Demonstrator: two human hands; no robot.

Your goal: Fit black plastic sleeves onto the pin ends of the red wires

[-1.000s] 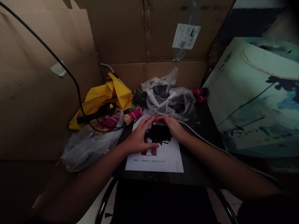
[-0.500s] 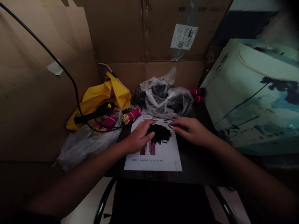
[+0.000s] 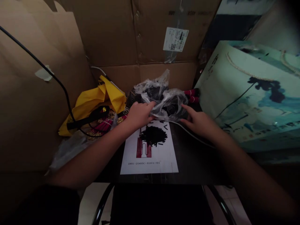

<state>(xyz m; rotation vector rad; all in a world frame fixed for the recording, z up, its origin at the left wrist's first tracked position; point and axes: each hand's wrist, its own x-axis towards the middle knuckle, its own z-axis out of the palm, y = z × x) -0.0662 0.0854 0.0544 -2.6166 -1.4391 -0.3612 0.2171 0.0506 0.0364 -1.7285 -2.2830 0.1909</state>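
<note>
My left hand (image 3: 140, 115) lies over the near edge of a clear plastic bag (image 3: 161, 100) holding dark contents, its fingers bunched on the film. My right hand (image 3: 199, 124) is spread, with its fingertips at the bag's lower right corner. Just below both hands, a heap of small black pieces (image 3: 153, 136) sits on a white printed sheet (image 3: 150, 162). A few loose pieces lie near the heap. The sheet carries a red diagram, partly under the heap, and the text "DRS-206DC-E001-01".
A yellow bag (image 3: 98, 101), a bundle of pink and gold pins (image 3: 103, 124) and a grey plastic bag (image 3: 67, 151) lie left. Red-tipped bundles (image 3: 192, 95) sit behind. A white cable (image 3: 189, 132) crosses the dark table (image 3: 199, 159). Cardboard (image 3: 112, 34) and a painted paper bag (image 3: 253, 93) stand around.
Both hands have moved forward from beside the black heap onto the plastic bag. The camera view has shifted slightly, and the sheet and heap look otherwise unchanged.
</note>
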